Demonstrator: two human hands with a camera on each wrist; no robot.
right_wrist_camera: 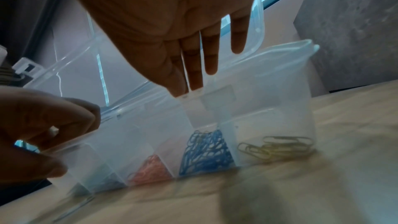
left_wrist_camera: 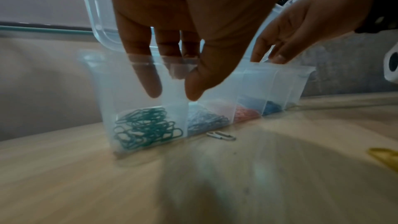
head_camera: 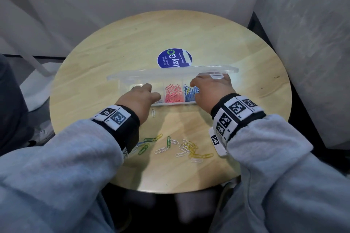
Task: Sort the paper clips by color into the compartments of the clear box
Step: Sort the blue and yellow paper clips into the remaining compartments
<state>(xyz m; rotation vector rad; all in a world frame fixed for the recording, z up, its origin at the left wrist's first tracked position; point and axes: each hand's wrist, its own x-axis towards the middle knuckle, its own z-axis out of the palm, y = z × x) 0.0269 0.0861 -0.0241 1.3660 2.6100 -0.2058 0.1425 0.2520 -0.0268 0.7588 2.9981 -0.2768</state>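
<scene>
Both hands' grip loose, left hand point(head_camera: 139, 98) and right hand point(head_camera: 210, 89) fingertips inside clear box point(head_camera: 132, 79)

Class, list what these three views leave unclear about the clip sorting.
- Head view: left hand covers the clear box's leftmost compartments.
- Left wrist view: blur hides whether the fingertips pinch a clip.
- Head view: the left sleeve cuts off some loose clips.

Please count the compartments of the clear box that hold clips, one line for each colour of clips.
Green clips: 1
Pale greyish clips: 1
Pink clips: 1
Blue clips: 1
Yellow clips: 1
Total: 5 compartments of the clear box
</scene>
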